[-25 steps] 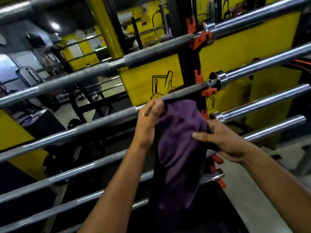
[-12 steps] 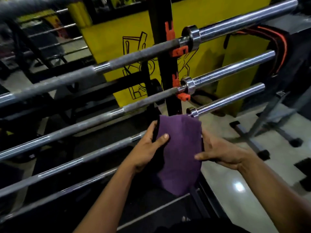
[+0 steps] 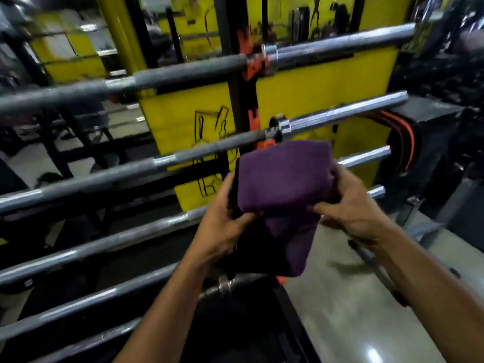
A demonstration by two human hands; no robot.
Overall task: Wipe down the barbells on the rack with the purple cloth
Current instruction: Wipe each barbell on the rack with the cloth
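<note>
The purple cloth (image 3: 282,184) is held up in front of the rack, folded, with its lower end hanging down. My left hand (image 3: 222,226) grips its left edge, thumb pressed on the front. My right hand (image 3: 351,205) grips its right side, fingers curled into the fabric. Several steel barbells lie across the black rack upright (image 3: 235,95) on orange hooks. The top barbell (image 3: 183,74) and the second barbell (image 3: 204,150) run behind the cloth. A third barbell (image 3: 131,237) passes at the level of my hands. The cloth hides where the bars meet the upright lower down.
A yellow panel with a black drawing (image 3: 188,121) stands behind the rack. Black equipment with orange bands (image 3: 408,142) sits at the right. Pale shiny floor (image 3: 340,310) spreads at lower right. More gym frames fill the blurred background at left.
The view has swung up and both hands have lifted the cloth. It has gone from hanging flat over a lower bar to being bunched and folded between both hands.
</note>
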